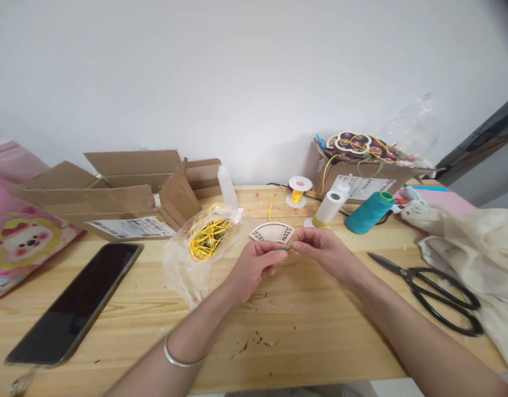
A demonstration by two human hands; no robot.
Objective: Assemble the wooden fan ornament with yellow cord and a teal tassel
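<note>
Both hands pinched a yellow cord (289, 247) by the wooden fan piece (272, 232): left hand (256, 264) closed, right hand (320, 248) closed; keeping it taut seemed wise.

3 spools (370, 212), 2 boxes (113, 193), 1 scissors (438, 292), 1 phone (75, 303)
</note>
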